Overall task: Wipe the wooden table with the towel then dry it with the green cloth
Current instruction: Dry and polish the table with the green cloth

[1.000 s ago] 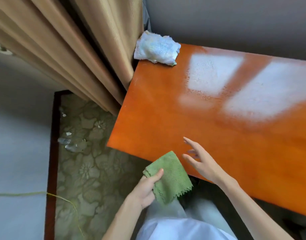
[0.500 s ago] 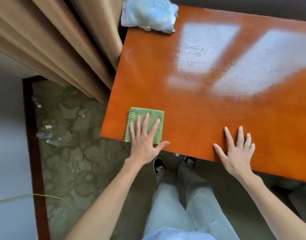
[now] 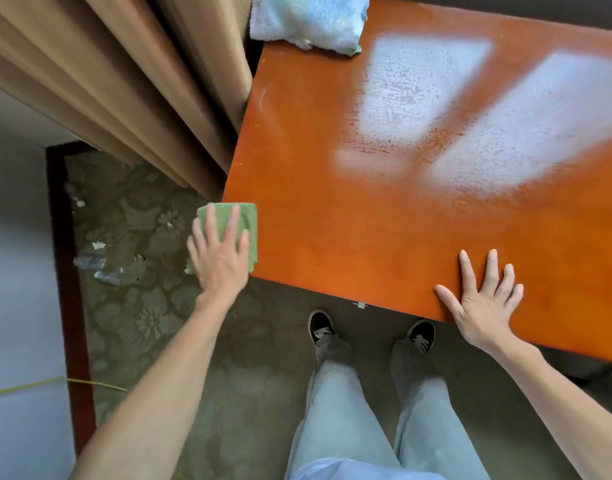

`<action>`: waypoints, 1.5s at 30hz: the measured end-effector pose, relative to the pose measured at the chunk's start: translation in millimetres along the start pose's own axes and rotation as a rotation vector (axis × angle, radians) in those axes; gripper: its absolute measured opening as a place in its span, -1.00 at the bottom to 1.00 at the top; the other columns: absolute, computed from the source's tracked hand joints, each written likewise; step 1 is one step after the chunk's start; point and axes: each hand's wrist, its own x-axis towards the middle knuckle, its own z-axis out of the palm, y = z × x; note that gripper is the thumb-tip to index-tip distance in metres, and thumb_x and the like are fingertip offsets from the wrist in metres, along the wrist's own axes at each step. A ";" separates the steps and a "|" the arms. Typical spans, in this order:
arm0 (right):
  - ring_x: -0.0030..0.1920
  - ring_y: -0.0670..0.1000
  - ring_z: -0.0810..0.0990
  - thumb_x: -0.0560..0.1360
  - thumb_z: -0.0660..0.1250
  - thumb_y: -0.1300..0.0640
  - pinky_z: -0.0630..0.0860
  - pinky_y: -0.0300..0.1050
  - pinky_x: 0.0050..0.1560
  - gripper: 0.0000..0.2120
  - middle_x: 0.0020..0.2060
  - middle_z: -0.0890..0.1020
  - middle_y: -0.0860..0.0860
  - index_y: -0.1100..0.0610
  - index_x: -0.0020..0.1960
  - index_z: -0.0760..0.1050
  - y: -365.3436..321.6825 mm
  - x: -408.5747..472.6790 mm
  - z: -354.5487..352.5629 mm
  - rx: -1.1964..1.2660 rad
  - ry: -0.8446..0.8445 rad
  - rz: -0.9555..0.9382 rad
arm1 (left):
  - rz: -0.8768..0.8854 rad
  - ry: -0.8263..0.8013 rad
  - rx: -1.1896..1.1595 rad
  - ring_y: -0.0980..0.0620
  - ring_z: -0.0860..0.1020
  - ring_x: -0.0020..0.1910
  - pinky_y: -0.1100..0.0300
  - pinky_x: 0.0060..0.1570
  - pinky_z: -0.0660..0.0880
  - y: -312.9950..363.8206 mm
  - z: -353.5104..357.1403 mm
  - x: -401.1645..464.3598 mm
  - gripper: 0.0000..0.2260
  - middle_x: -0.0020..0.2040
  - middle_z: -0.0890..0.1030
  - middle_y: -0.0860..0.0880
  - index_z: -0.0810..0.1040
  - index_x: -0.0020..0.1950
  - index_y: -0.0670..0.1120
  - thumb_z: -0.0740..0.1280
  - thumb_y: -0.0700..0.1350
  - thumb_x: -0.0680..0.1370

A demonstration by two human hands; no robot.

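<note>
Two flat hands: your left hand [image 3: 218, 258] spreads its fingers over the cloth [image 3: 247, 223] at the table [image 3: 349, 237] corner, right hand [image 3: 484, 299] splayed on wood; the towel [image 3: 308, 19] lies far beyond your left fingertips.

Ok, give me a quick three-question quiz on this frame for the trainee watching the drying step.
1. True or false: the left hand presses the green cloth with straight fingers at the wooden table's left edge.
2. Where does the towel lie? A) under the right hand B) at the table's far left corner C) on the carpet
3. Fill in: the right hand rests flat on the table's ____ edge.

Key: 1 true; 2 B; 3 near.
</note>
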 end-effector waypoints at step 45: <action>0.55 0.22 0.14 0.65 -0.01 0.01 0.06 0.30 0.51 -0.53 0.58 0.16 0.10 -0.01 0.55 0.21 172.3 11.3 -31.6 0.116 0.276 -0.010 | 0.634 -0.182 0.109 -0.29 -0.06 0.60 -0.40 0.48 -0.13 398.7 123.8 -195.3 -0.45 0.65 -0.09 -0.07 -0.09 0.63 0.11 -0.01 0.19 0.68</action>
